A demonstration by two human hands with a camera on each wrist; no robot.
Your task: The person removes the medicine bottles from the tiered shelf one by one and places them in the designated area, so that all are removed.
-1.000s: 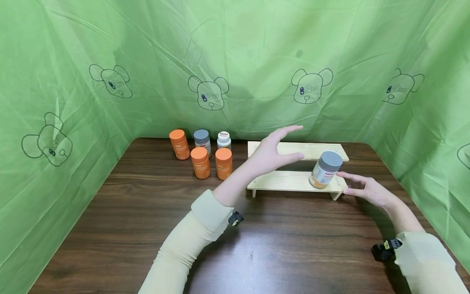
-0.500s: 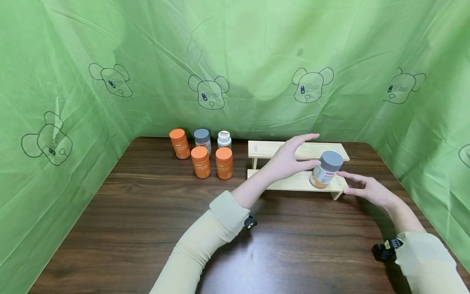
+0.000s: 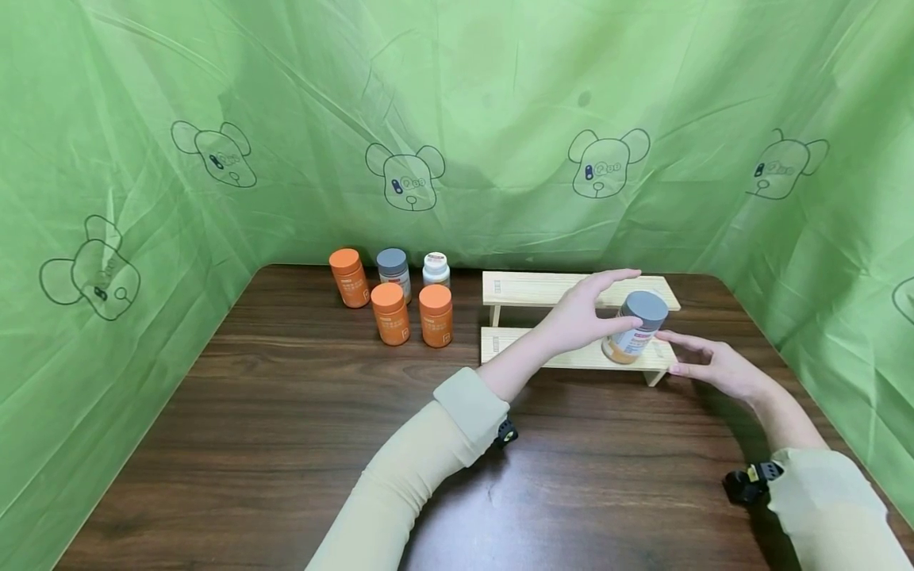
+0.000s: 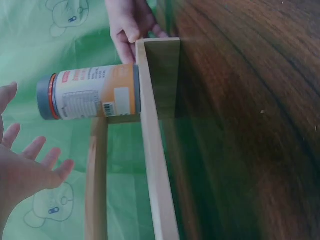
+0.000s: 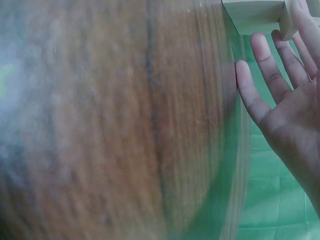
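Observation:
On the lower step of a two-step wooden rack (image 3: 557, 358) stands a supplement bottle (image 3: 630, 342) with a grey-blue lid and a white and orange label. My left hand (image 3: 574, 321) is beside the bottle, thumb and fingers spread; in the left wrist view a gap separates this hand (image 4: 22, 167) from the bottle (image 4: 95, 92). At the rack's right end my right hand (image 3: 721, 370) touches the lower step, its thumb by the front corner and a finger by the back. Its other fingers (image 5: 270, 75) are extended in the right wrist view.
Left of the rack stand several bottles: three orange ones, including a front orange bottle (image 3: 390, 319), a grey-lidded bottle (image 3: 394, 271) and a small white bottle (image 3: 436, 271). A green cloth (image 3: 493, 95) hangs behind and along both sides of the dark wooden table (image 3: 286, 412).
My left hand has moved right, from above the rack's middle to beside the bottle. The right hand, the rack and the bottle have stayed in place.

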